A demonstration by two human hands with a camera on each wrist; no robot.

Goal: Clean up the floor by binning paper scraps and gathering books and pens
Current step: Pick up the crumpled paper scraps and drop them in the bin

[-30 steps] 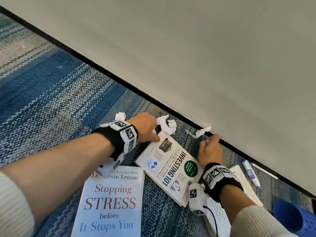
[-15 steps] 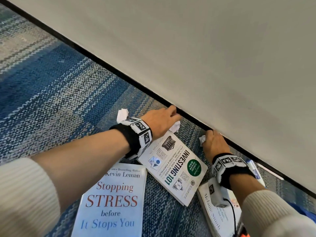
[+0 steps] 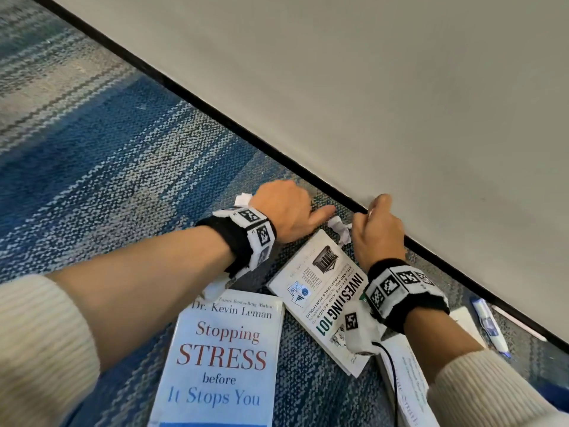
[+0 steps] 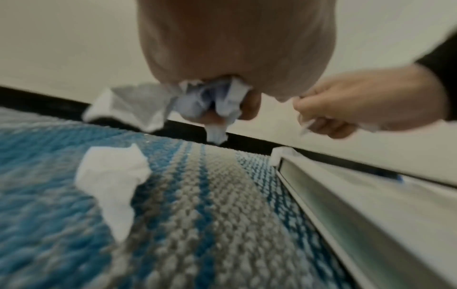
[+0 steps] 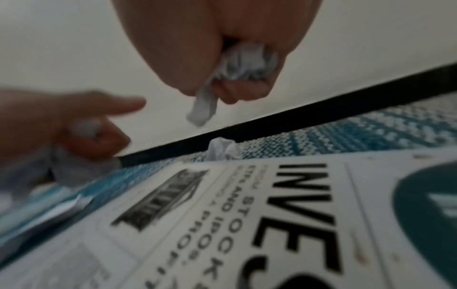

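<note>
1. Gripping crumpled paper scraps (image 4: 217,105), the left hand (image 3: 284,211) has its fingers curled round a wad; the right hand (image 3: 377,232) clutches another (image 5: 245,64).
2. A loose scrap (image 3: 340,228) lies on the carpet (image 3: 123,149) between them, touching the Investing 101 book (image 3: 323,300).
3. Light, soft, springy: pinch any fold.
4. No clear long axis.

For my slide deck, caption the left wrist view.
Left hand grips crumpled paper scraps above striped carpet, one loose scrap lying below.
</note>
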